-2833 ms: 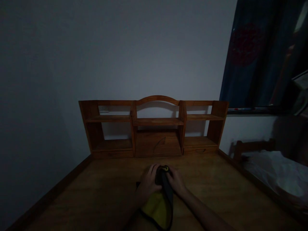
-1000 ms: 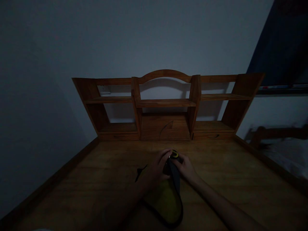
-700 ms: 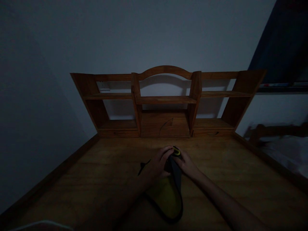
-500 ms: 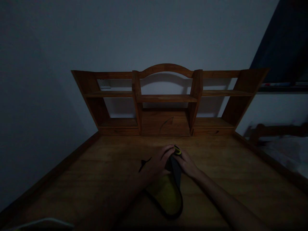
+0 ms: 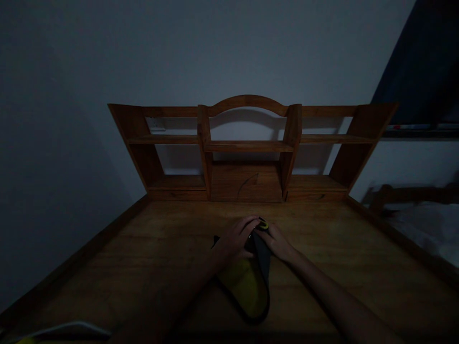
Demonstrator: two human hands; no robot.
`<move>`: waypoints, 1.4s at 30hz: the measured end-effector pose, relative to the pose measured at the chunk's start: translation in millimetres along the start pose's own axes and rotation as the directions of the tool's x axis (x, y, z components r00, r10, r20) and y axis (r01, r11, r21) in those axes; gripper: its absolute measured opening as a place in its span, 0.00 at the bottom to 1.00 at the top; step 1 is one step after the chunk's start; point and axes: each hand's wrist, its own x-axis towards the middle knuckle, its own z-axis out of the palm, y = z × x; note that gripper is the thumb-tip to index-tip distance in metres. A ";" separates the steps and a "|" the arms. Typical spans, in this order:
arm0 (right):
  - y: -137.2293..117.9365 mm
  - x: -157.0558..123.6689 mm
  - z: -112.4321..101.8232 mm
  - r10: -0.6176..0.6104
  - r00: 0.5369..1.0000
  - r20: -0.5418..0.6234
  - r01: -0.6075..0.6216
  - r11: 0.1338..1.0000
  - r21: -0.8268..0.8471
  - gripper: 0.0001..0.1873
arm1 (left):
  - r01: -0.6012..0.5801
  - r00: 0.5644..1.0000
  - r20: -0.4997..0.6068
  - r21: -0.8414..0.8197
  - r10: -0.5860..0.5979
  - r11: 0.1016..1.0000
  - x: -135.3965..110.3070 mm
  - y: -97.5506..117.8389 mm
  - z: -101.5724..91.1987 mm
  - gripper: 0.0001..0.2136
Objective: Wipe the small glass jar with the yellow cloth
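A soft, dark grey piece with a yellow-green inner face and black edging lies on the wooden desk, its rounded end toward me. Its far end is folded over, and a yellow edge shows there between my fingers. My left hand is closed on the folded part from the left and covers much of it. From the right, my right hand grips the same fold. Small shiny spots show by the left fingertips; what they are is too dark to tell. A black tip of the piece sticks out left of my left hand.
A wooden shelf unit with a curved top rail stands at the back of the desk. A pale cable lies at the lower left. Beyond the right edge is pale bedding; a wall socket shows behind the left shelf.
Both hands keep hold of the fold in nearly the same place. The black tip on the left sticks out less, and shiny spots now show by the left fingertips.
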 end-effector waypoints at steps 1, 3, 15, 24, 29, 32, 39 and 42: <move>0.2 0.1 -0.2 -0.004 1.000 -0.003 0.004 1.000 -0.007 0.14 | -0.001 1.000 -0.001 0.000 0.001 1.000 -0.2 -0.7 0.8 0.42; 0.3 0.1 -0.4 -0.013 1.000 -0.007 0.013 1.000 -0.023 0.15 | 0.000 1.000 -0.005 -0.001 0.000 1.000 -0.4 -1.0 1.4 0.42; 4.6 1.5 2.6 0.045 0.999 -0.009 -0.046 0.973 -0.224 0.16 | 0.108 0.993 0.052 -0.122 -0.103 0.987 2.8 -8.2 2.4 0.42; 15.9 3.4 0.2 0.072 0.997 -0.027 -0.077 0.951 -0.300 0.14 | 0.126 0.992 0.039 -0.128 -0.122 0.984 3.6 -2.8 1.7 0.40; 18.1 3.7 3.5 0.014 0.999 -0.036 -0.023 0.963 -0.267 0.14 | 0.157 0.986 0.072 -0.056 -0.153 0.986 2.2 -3.3 0.7 0.42; 20.6 3.7 4.0 -0.012 0.999 -0.039 0.001 0.966 -0.257 0.15 | 0.153 0.986 0.067 -0.048 -0.149 0.987 2.2 -4.7 1.0 0.42; 20.3 2.9 4.1 -0.027 0.998 -0.054 0.014 0.974 -0.226 0.19 | 0.116 0.992 0.048 -0.044 -0.114 0.992 1.6 -8.7 2.2 0.41; 16.8 2.8 4.8 -0.014 0.997 -0.074 -0.004 0.971 -0.238 0.19 | 0.103 0.993 0.055 -0.035 -0.101 0.994 2.1 -7.5 1.0 0.42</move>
